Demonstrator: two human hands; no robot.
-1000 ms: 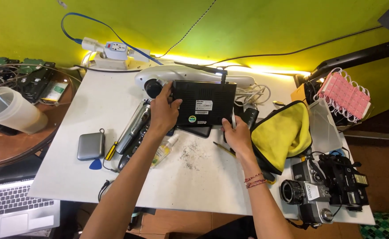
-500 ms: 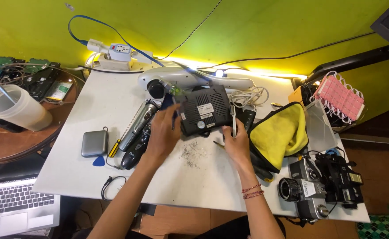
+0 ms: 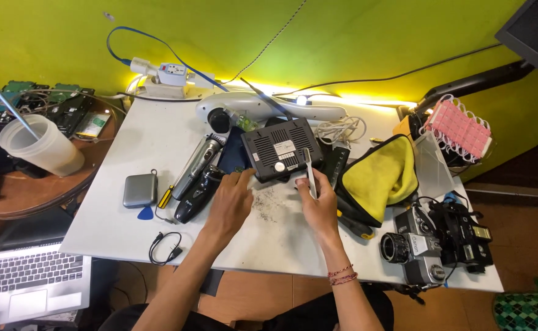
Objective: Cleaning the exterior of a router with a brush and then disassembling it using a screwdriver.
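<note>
Basically, black box-shaped device [image 3: 280, 149] sits underside up on the white table [image 3: 128, 153], tilted, near the back middle. Left hand [image 3: 231, 205] rests at its near-left corner, fingers curled on the edge, steadying it. Right hand [image 3: 319, 202] is closed around a slim white tool [image 3: 310, 173], tip up against the device's right edge.

Doing it well, by my read: keep the left hand pressing the corner so the box doesn't skid, keep the tool low along the seam, small moves, no levering hard against thin plastic.

Grey dust specks [image 3: 264, 202] lie on the table between the hands.

Around: black trimmer [image 3: 197, 192] and silver trimmer [image 3: 197, 164] just left of the device, close to the left hand. Yellow pouch [image 3: 384, 175] and black remote [image 3: 337, 164] crowd the right side, little elbow room for the tool hand. White handheld appliance [image 3: 263, 107] right behind. Grey small case [image 3: 140, 190], blue pick [image 3: 145, 213], black cable [image 3: 165, 245] further left. Film cameras [image 3: 437, 239] at right edge, laptop [image 3: 30, 282] lower left, plastic cup [image 3: 39, 146] on side table.
</note>
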